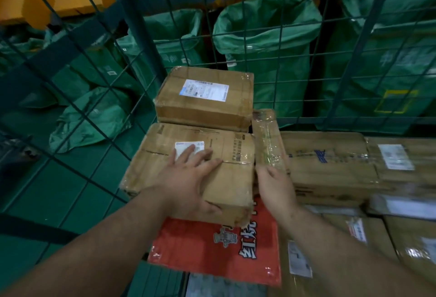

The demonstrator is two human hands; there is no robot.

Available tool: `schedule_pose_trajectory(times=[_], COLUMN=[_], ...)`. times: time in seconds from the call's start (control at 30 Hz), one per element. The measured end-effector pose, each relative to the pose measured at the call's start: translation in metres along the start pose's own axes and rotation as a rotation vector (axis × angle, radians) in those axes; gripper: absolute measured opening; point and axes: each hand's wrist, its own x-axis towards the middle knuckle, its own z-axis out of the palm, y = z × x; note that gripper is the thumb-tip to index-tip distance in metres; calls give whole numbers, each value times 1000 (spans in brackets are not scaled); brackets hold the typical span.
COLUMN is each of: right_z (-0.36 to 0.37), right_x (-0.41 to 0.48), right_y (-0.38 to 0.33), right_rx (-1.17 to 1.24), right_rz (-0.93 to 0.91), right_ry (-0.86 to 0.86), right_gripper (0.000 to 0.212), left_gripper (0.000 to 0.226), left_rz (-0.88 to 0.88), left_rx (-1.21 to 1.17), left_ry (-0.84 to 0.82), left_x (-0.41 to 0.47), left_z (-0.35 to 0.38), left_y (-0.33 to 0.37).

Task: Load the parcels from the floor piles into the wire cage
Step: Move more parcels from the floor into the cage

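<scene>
1. Wire cage: green mesh walls and a corner post rise at the left and behind the load, with stacked parcels inside.
2. Brown box: taped cardboard with a white label on its top. It lies inside the cage beside the left mesh wall and rests on the red carton, which has white printed characters.
3. Left hand: lies flat on the brown box's top with its fingers spread straight, the tips reaching the label. The thumb lies along the near edge.
4. Right hand: at the brown box's right side, in the gap between it and the narrow taped parcel. The fingers point away and are partly hidden, so I cannot tell whether they grasp anything.
5. Rear box: brown, with a white and blue label, just behind the brown box and touching it.
6. Long flat carton: to the right of the narrow parcel, with more labelled parcels in front of it and beside it.
7. Green sacks: standing outside the rear mesh, with crumpled ones on the green floor to the left.
</scene>
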Motion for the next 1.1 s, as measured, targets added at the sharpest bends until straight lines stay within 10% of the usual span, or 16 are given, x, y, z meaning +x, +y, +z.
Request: schedule_pose_trajectory(times=[0.37,0.53,0.67,0.9,1.1], right_z=[-50,-39,-44,-44,-30], right_x=[-49,-161,-247,-348,-415], right_y=[65,106,136,148,135], right_rx=[-76,65,91,-278,-518], right_rz=[157,308,485,455,259], right_ry=[-117,-233,-379,-682,-879], right_gripper=[18,20,18,18,20], left_gripper=[104,71,5,9,11], left_rz=[-191,-534,-899,-1166,-1221], left_rx=[170,-727,-1527,-1665,-1640], left_ry=[140,495,200,-5,162], left_x=[-41,-143,-228,-376,-469], left_z=[13,78,114,149,141], left_y=[42,141,212,256,245])
